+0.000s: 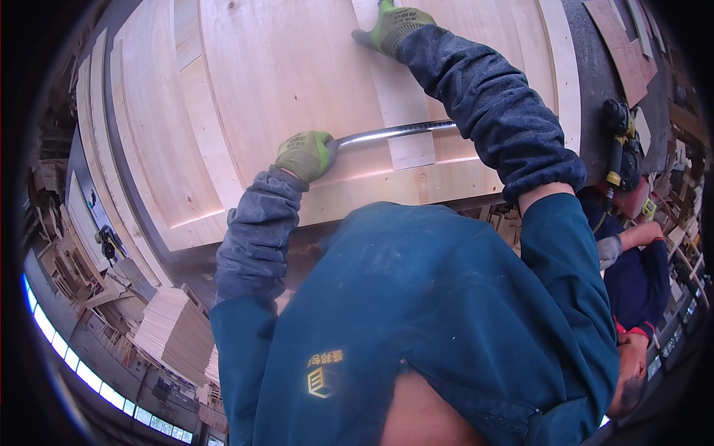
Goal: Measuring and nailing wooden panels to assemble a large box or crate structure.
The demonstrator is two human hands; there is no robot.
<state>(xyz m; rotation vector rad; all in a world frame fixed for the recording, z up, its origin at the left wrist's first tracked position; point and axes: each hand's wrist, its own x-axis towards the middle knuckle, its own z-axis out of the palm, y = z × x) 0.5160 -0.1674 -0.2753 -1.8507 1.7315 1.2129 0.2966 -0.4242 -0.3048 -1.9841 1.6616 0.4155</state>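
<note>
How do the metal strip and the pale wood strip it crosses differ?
The metal strip is shiny grey, the wood strip matte and pale. The metal strip is narrower than the wood strip. The metal strip runs sideways, the wood strip up the picture. Both are long.

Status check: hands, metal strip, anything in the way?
Left hand gripping metal strip; right hand at pale slat. Strip crossing slat. Right sleeve hiding strip's right end.

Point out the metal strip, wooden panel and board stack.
Metal strip (390, 134), head view: middle of its visible length.
Wooden panel (290, 67), head view: bare face.
Board stack (171, 323), head view: layered side.
</note>
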